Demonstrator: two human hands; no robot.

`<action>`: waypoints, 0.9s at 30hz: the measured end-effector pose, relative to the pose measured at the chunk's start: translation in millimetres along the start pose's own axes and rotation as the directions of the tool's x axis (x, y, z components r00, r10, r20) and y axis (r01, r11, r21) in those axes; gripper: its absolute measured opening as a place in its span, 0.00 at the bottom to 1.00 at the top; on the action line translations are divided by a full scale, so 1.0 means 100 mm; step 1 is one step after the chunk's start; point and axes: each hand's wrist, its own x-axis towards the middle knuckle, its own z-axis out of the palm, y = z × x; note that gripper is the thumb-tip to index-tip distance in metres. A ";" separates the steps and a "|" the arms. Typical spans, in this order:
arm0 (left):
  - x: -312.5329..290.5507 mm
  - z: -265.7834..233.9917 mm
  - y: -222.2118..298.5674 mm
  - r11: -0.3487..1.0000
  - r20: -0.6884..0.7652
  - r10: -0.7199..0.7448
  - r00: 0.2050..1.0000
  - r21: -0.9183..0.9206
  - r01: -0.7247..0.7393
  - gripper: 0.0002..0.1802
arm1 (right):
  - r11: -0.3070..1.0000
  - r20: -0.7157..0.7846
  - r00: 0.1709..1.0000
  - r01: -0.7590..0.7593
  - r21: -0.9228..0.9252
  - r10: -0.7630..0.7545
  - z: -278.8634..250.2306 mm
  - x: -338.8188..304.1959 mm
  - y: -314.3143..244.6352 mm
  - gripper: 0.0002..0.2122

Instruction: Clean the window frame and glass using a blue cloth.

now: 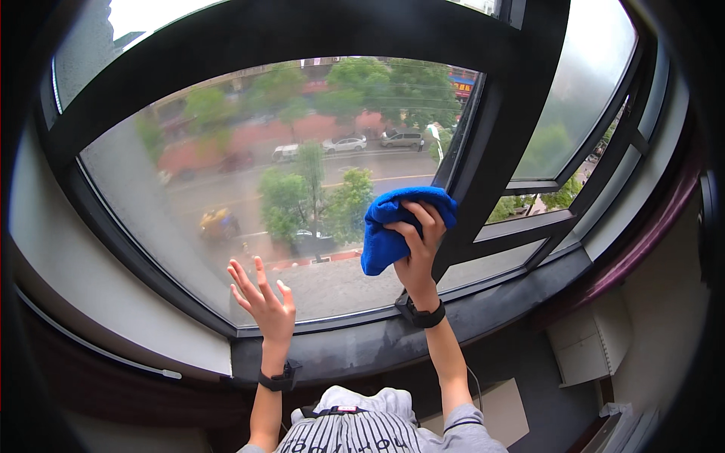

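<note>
A bunched blue cloth (387,230) is gripped in my right hand (420,240), its fingers curled over the folds. Hand and cloth are at the lower right of a large window pane (226,189), close to the dark frame post (491,128). Whether the cloth presses on the glass I cannot tell. My left hand (264,302) is raised before the lower left of the pane, fingers spread and nothing in it. The glass looks hazy on its left and clearer toward the right.
A dark sill (340,355) runs below the pane. On the right, a tilted-out window sash (566,106) stands ajar. A purple curtain (642,257) hangs at the far right, above a white shelf unit (589,347). Beyond the glass lie a street, trees and parked cars.
</note>
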 end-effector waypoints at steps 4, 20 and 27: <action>-0.03 -0.02 -0.04 1.000 -0.001 0.003 1.000 -0.004 -0.003 0.41 | 0.993 -0.065 0.995 0.085 0.076 -0.080 -0.08 0.71 -0.10 0.15; 0.01 -0.54 -0.60 0.950 0.185 -0.043 0.982 -0.297 0.097 0.39 | 0.955 0.034 0.954 -0.295 -0.038 0.297 0.32 -1.26 -0.10 0.28; 0.02 -0.88 -1.10 0.960 -0.187 -0.196 0.963 -0.238 0.150 0.31 | 0.874 -0.249 0.839 -0.481 0.076 0.484 0.53 -0.50 -0.50 0.27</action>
